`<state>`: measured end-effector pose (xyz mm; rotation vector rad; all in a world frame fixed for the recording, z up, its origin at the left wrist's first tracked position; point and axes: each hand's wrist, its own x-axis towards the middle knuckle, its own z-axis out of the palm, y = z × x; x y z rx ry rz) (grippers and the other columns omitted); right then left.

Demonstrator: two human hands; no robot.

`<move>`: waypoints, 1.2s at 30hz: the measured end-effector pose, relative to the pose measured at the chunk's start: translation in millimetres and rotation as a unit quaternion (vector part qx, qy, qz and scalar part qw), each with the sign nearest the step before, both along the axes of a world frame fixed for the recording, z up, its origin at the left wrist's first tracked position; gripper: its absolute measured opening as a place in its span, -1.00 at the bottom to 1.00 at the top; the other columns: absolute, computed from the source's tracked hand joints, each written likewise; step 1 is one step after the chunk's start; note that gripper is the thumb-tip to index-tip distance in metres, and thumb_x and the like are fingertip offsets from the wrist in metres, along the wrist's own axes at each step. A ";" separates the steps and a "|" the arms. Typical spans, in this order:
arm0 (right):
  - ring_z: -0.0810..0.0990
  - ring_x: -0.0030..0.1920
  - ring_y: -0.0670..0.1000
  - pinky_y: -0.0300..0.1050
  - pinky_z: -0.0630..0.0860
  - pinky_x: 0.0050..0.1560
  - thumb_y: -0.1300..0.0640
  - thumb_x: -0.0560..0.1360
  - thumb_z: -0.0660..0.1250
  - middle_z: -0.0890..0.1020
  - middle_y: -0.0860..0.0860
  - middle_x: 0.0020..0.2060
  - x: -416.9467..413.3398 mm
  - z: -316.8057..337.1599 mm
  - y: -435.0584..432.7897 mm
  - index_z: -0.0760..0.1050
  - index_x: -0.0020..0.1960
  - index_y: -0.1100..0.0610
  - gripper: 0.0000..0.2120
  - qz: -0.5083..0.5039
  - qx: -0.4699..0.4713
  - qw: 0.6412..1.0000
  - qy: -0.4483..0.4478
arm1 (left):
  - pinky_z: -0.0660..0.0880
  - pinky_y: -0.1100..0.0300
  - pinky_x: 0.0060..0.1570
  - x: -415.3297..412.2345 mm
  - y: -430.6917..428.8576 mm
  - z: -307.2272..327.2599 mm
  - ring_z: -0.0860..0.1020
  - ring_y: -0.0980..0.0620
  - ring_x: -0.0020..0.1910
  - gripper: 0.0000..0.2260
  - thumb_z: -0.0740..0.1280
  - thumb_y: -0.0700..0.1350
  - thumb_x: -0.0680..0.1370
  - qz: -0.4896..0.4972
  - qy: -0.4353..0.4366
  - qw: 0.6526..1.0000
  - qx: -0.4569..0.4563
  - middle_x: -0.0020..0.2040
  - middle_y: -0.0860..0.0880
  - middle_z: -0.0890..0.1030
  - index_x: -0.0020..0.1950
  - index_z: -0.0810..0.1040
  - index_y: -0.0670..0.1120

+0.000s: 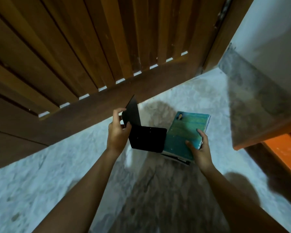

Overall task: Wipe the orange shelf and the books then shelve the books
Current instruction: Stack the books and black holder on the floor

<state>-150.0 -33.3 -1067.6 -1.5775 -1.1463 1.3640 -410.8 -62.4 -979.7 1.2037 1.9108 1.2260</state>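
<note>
Outstretched left hand [117,132] grips black bookend [148,139], right hand [200,152] teal book [185,130].

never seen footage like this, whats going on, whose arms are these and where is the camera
No machine here: one camera worn on a person's head looks down at their two bare arms. The left hand grips a black L-shaped plate, probably a bookend. The right hand holds a teal book by its edge, thumb on the cover; it lies on top of a stack of books on the pale floor. A slatted wooden door stands behind, and part of the orange shelf shows at the right.
</note>
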 end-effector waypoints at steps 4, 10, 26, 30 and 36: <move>0.32 0.23 -0.10 -0.16 0.44 0.08 0.26 0.48 0.36 0.28 -0.07 0.34 7.9 -17.0 0.7 0.20 0.44 0.10 -0.40 0.034 0.004 0.999 -0.042 | 0.48 0.48 -0.24 1.1 2.9 -14.6 0.50 0.47 -0.08 -0.68 0.24 -0.40 0.53 0.003 0.006 1.000 0.013 0.00 0.06 0.48 0.25 0.34 -0.20; 0.34 0.33 0.02 -0.01 0.43 0.22 0.45 0.43 0.33 0.28 -0.01 0.34 16.9 -26.0 6.0 0.08 0.46 0.15 -0.28 0.055 -0.002 0.998 0.001 | 0.52 0.23 0.04 3.8 2.4 -26.3 0.51 0.03 0.13 -0.72 0.24 -0.32 0.56 -0.015 0.012 1.000 0.001 0.11 0.03 0.49 0.16 0.32 -0.02; 0.37 0.28 0.16 -0.08 0.35 0.26 0.36 0.37 0.41 0.42 0.17 0.29 32.1 -45.7 15.8 0.29 0.41 0.25 -0.35 0.187 0.022 0.939 -0.289 | 0.46 0.02 0.16 4.0 11.4 -65.1 0.51 -0.12 0.18 -0.66 0.18 -0.24 0.60 -0.088 0.170 0.980 -0.051 0.26 -0.11 0.51 0.38 0.34 -0.09; 0.30 0.37 0.16 0.01 0.28 0.38 0.34 0.45 0.31 0.31 0.18 0.38 27.3 -26.8 15.5 0.23 0.45 0.24 -0.41 0.193 -0.038 0.931 -0.309 | 0.48 0.13 0.05 7.0 8.7 -52.7 0.55 -0.09 0.07 -0.70 0.18 -0.18 0.62 -0.091 0.156 0.982 -0.059 0.18 -0.10 0.55 0.35 0.37 -0.07; 0.41 0.18 0.01 -0.29 0.34 0.05 0.39 0.47 0.21 0.42 0.11 0.28 13.1 80.2 24.0 0.38 0.30 0.21 -0.60 0.220 -0.056 0.925 -0.305 | 0.38 0.20 0.21 4.9 2.1 34.2 0.50 -0.07 0.23 -0.71 0.24 -0.15 0.60 -0.093 0.196 0.972 -0.095 0.28 -0.12 0.51 0.32 0.45 -0.13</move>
